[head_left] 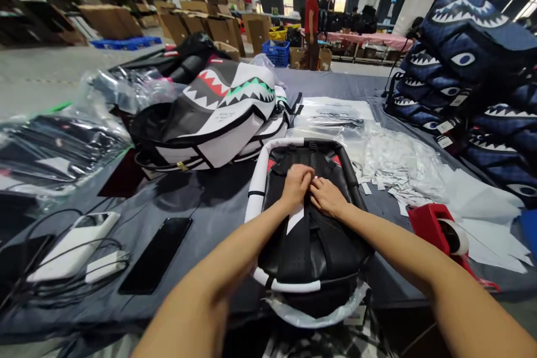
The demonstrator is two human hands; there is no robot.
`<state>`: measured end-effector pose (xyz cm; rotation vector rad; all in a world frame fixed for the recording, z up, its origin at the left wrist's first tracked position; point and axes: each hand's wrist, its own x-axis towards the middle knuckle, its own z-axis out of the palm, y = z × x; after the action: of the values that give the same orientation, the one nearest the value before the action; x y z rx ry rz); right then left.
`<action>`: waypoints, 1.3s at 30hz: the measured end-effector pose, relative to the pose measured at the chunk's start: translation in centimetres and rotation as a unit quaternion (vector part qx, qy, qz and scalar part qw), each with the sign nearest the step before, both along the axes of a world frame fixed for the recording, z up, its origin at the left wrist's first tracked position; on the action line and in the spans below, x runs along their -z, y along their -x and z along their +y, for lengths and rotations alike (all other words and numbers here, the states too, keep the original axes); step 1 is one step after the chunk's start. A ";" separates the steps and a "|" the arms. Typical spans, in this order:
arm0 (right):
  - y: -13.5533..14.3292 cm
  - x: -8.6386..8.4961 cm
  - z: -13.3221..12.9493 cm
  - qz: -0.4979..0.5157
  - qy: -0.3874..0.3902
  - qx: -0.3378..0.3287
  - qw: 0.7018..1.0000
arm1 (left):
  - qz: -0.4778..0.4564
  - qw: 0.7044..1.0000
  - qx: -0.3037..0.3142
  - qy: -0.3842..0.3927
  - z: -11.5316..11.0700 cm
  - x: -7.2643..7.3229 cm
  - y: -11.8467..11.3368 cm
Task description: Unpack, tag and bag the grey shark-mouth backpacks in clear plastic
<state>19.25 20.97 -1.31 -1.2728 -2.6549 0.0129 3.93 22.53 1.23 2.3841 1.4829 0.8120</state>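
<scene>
A flat black smartphone point(156, 255) lies on the dark grey cloth-covered table point(213, 198), near a white rectangular power bank point(78, 246) and a smaller white plug adapter point(107, 267) among tangled black cables point(62, 292). On the right, a red tape dispenser point(428, 226) with a pale tape roll point(455, 236) stands beside loose white sheets point(493, 240). Farther back rises a stack of dark blue backpacks point(444, 59) printed with white teeth and eyes. Beyond the table are brown cardboard boxes point(226, 33), a blue plastic crate point(276, 55), a person in a red top point(311, 14) and a pink-covered table point(375, 39).
</scene>
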 end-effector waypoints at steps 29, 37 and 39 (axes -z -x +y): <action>1.5 -0.1 -5.8 -0.059 0.014 -0.508 0.859 | 0.131 0.979 0.144 -0.066 -5.3 5.1 2.9; 1.3 2.2 -5.6 -0.039 -0.063 -0.382 0.921 | 0.129 0.989 -0.064 -0.026 -5.8 4.7 2.0; 0.8 2.3 -7.5 -0.003 -0.096 -0.335 0.937 | 0.161 0.985 -0.058 -0.002 -7.6 4.6 1.8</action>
<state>18.47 13.45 -3.60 -0.2702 -2.8644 -0.1464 2.09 14.96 -3.34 2.5440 1.7513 0.4649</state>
